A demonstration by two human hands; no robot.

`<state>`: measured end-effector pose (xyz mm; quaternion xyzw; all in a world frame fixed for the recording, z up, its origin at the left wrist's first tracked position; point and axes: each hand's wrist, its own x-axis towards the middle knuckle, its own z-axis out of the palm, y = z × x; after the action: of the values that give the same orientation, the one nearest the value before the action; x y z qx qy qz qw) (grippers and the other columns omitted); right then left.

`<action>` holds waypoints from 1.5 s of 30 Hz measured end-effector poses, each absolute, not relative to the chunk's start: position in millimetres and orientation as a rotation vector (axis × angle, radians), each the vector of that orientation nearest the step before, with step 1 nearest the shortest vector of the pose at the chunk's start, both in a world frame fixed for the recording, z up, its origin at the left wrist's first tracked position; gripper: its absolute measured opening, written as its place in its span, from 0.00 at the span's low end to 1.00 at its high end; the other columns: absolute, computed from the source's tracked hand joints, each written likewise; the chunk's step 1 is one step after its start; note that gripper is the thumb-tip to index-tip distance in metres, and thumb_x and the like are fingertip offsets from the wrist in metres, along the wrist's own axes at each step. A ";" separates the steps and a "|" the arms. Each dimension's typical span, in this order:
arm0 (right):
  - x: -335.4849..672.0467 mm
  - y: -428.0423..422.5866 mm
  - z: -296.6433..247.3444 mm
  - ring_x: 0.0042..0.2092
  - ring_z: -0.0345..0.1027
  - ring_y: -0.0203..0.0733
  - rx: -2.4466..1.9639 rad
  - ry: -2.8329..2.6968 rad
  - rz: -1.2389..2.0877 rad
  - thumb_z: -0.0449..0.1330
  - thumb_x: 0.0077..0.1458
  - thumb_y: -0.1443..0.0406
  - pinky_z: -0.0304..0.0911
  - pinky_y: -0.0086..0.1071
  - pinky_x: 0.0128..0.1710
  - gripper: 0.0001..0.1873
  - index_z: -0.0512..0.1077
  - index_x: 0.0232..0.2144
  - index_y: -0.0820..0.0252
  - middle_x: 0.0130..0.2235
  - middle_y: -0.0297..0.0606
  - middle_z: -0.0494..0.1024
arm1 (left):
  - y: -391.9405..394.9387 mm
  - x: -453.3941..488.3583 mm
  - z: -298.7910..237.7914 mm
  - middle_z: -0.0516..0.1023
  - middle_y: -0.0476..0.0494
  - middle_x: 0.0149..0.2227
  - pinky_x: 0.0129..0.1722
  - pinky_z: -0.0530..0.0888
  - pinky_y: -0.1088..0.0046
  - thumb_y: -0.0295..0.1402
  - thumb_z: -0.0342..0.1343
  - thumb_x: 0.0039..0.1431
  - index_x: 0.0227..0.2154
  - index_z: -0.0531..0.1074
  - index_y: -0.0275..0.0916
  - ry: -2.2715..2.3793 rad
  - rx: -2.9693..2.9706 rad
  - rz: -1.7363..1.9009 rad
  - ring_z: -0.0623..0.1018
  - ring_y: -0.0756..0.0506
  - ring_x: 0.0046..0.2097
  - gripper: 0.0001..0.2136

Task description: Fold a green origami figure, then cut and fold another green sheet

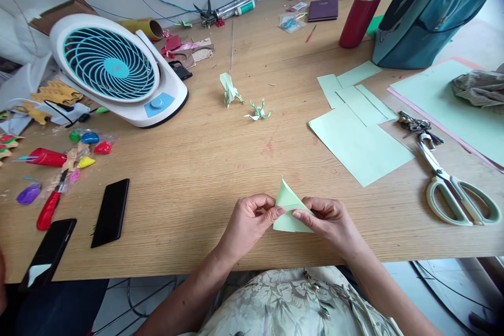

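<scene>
A folded piece of pale green paper is held between both hands near the table's front edge, one pointed corner standing up. My left hand pinches its left side between thumb and fingers. On the right side, my right hand grips it with the thumb on the near face and the fingers behind. Beyond the hands stand two folded green paper figures, one taller and one small and spread out. Cut pieces of the same paper lie to the right, partly overlapping.
Scissors with keys at their tip lie at right, near larger sheets. A red bottle and blue bag stand behind. At left are a fan, two phones, a red-handled knife and clay packets.
</scene>
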<state>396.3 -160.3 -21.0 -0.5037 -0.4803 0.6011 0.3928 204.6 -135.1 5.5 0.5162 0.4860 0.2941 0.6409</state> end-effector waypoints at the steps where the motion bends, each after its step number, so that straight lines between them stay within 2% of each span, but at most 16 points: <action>1: 396.1 -160.3 -21.2 0.25 0.54 0.33 -1.279 -1.220 1.529 0.64 0.54 0.51 0.51 0.28 0.25 0.22 0.70 0.20 0.61 0.21 0.30 0.64 | -135.3 205.3 5.6 0.72 0.50 0.24 0.27 0.65 0.79 0.38 0.64 0.54 0.24 0.73 0.34 1.123 1.165 0.676 0.69 0.53 0.27 0.12; 6: 399.7 -160.8 -22.5 0.28 0.60 0.35 -1.278 -1.259 1.559 0.65 0.53 0.52 0.54 0.28 0.28 0.18 0.74 0.24 0.61 0.24 0.32 0.70 | -134.7 205.7 2.3 0.69 0.51 0.22 0.27 0.64 0.79 0.41 0.62 0.56 0.22 0.71 0.34 1.199 1.135 0.756 0.67 0.54 0.26 0.15; 10: 403.6 -160.6 -23.2 0.29 0.64 0.37 -1.349 -1.272 1.543 0.64 0.53 0.50 0.57 0.29 0.30 0.20 0.75 0.23 0.60 0.24 0.33 0.73 | -133.9 204.1 -0.8 0.70 0.51 0.22 0.28 0.66 0.78 0.43 0.62 0.56 0.22 0.70 0.35 1.231 1.054 0.851 0.68 0.53 0.27 0.17; 18: 405.2 -161.9 -17.5 0.26 0.64 0.36 -1.442 -1.368 1.485 0.60 0.57 0.49 0.57 0.29 0.27 0.23 0.72 0.20 0.60 0.21 0.33 0.71 | -132.4 204.3 -3.2 0.69 0.51 0.23 0.27 0.67 0.78 0.43 0.62 0.56 0.23 0.69 0.35 1.230 1.020 0.812 0.68 0.53 0.26 0.17; 21: 412.4 -173.3 -16.1 0.31 0.69 0.39 -1.502 -1.441 1.346 0.59 0.60 0.52 0.62 0.29 0.30 0.16 0.76 0.32 0.58 0.28 0.34 0.77 | -128.3 202.4 -11.9 0.67 0.53 0.22 0.23 0.64 0.79 0.43 0.60 0.57 0.23 0.69 0.36 1.232 1.112 0.754 0.66 0.54 0.23 0.16; 23: 419.9 -184.2 -18.4 0.36 0.73 0.40 -1.542 -1.464 1.183 0.59 0.61 0.55 0.65 0.30 0.35 0.13 0.74 0.43 0.55 0.36 0.35 0.80 | -125.4 201.6 -18.6 0.67 0.54 0.22 0.23 0.63 0.79 0.42 0.59 0.59 0.29 0.71 0.36 1.264 1.209 0.729 0.65 0.54 0.23 0.13; 26: 431.7 -200.0 -25.5 0.40 0.73 0.41 -1.544 -1.522 0.965 0.60 0.62 0.60 0.66 0.31 0.39 0.11 0.72 0.46 0.53 0.41 0.37 0.79 | -121.9 202.8 -25.8 0.69 0.55 0.24 0.27 0.65 0.78 0.37 0.58 0.61 0.43 0.72 0.39 1.357 1.429 0.725 0.68 0.53 0.26 0.10; 29: 438.1 -209.3 -32.6 0.41 0.72 0.40 -1.492 -1.677 0.861 0.59 0.62 0.64 0.66 0.32 0.39 0.10 0.71 0.47 0.53 0.43 0.38 0.76 | -119.7 207.1 -28.1 0.72 0.54 0.26 0.31 0.67 0.76 0.32 0.57 0.62 0.49 0.70 0.41 1.466 1.679 0.671 0.72 0.51 0.28 0.12; 32: 437.1 -210.7 -37.3 0.42 0.70 0.41 -1.453 -1.870 0.760 0.58 0.63 0.67 0.66 0.34 0.39 0.10 0.71 0.47 0.54 0.44 0.40 0.75 | -119.6 212.7 -27.4 0.76 0.50 0.32 0.34 0.70 0.73 0.29 0.56 0.62 0.49 0.69 0.41 1.535 1.967 0.581 0.75 0.48 0.33 0.12; 36: 432.4 -206.6 -41.5 0.40 0.69 0.41 -1.422 -1.999 0.607 0.57 0.63 0.69 0.64 0.36 0.39 0.10 0.73 0.45 0.55 0.43 0.40 0.75 | -124.4 215.9 -24.2 0.75 0.41 0.46 0.45 0.73 0.65 0.28 0.55 0.63 0.48 0.71 0.40 1.484 2.335 0.672 0.75 0.43 0.46 0.11; 41: 430.9 -204.4 -42.6 0.38 0.69 0.41 -1.448 -1.978 0.576 0.58 0.63 0.69 0.64 0.36 0.36 0.08 0.74 0.44 0.57 0.40 0.40 0.75 | -130.4 212.3 -23.9 0.77 0.43 0.50 0.54 0.71 0.62 0.30 0.55 0.65 0.44 0.73 0.40 0.877 2.644 0.666 0.73 0.42 0.55 0.07; 45: 432.9 -208.2 -41.5 0.42 0.70 0.43 -1.434 -1.947 0.625 0.57 0.63 0.70 0.65 0.36 0.39 0.10 0.74 0.45 0.58 0.43 0.42 0.75 | -129.9 213.6 -32.0 0.79 0.45 0.49 0.57 0.70 0.62 0.28 0.53 0.66 0.42 0.74 0.39 0.737 2.703 0.628 0.73 0.43 0.57 0.06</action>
<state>432.9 -208.2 -41.5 -0.5446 -0.7395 0.2375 0.3166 213.6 -129.9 -32.0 0.9329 0.2542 0.2167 0.1349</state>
